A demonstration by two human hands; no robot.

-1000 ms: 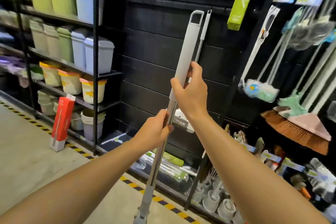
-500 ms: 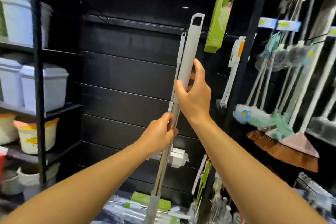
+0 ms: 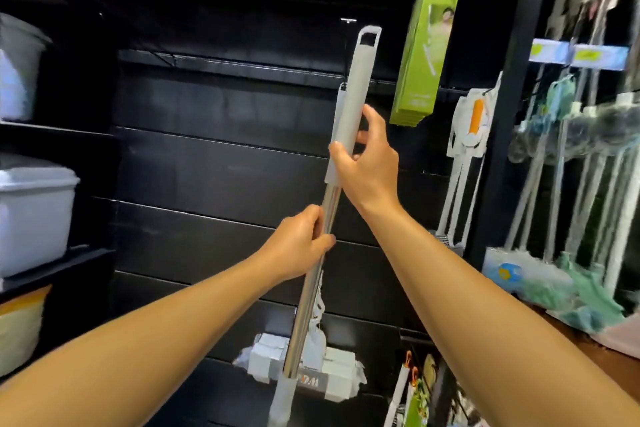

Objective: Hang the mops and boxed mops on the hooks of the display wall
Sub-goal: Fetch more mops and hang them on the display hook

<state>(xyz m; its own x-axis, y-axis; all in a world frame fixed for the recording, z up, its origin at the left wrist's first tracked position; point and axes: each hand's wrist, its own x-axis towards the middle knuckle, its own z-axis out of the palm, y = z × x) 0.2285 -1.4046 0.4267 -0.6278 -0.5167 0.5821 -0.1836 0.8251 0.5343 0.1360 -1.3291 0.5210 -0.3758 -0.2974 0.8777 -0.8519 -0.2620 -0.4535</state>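
I hold a mop [image 3: 356, 87] upright before the black display wall [image 3: 214, 163]. Its grey handle ends in a loop at the top, and a metal pole runs down below. My right hand [image 3: 367, 166] grips the lower end of the grey handle. My left hand [image 3: 301, 246] grips the metal pole just beneath. Directly behind it, another mop hangs on the wall, its white head [image 3: 329, 378] showing low down. A hook [image 3: 348, 20] juts from the wall just left of the loop and slightly higher. Green boxed mops [image 3: 427, 45] hang to the right.
More mops and brushes [image 3: 568, 184] hang on the right panel past a black post [image 3: 502, 149]. A packaged white and orange mop [image 3: 474, 125] hangs beside the post. Black shelves with white bins [image 3: 31, 215] stand at the left.
The mop has risen and come closer to the wall, its loop now near the hook. The view has shifted right and nearer. Both hands keep their grips.
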